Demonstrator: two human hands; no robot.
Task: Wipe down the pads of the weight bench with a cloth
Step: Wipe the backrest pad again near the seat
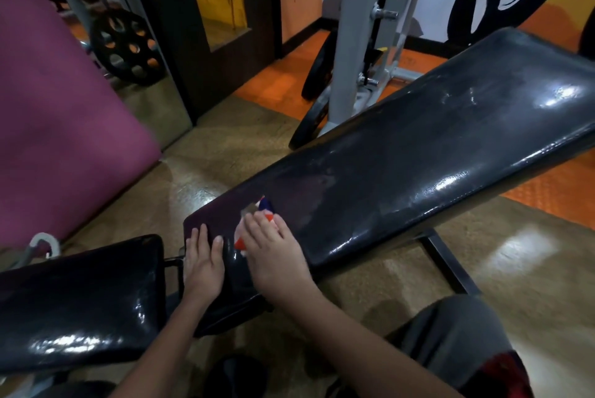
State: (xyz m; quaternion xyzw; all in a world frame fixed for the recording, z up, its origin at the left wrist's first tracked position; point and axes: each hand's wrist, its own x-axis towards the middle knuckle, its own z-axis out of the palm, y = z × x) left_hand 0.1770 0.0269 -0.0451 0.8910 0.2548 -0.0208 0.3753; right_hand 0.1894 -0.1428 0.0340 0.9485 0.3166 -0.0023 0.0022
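Note:
The long black back pad [418, 153] of the weight bench slopes up from the lower middle to the upper right, glossy with dull smears. A shorter black seat pad [80, 301] lies at the lower left. A red, white and blue cloth [261, 211] lies on the low end of the back pad. My right hand [273, 252] presses flat on the cloth, covering most of it. My left hand [203, 262] rests flat with straight fingers on the back pad's lower end, just left of the cloth.
A grey steel rack upright [351, 37] with black weight plates [317, 114] at its foot stands behind the bench. A purple mat [58, 114] leans at the left beside a mirror showing a holed plate [124, 46]. My knee [450, 349] is at the lower right.

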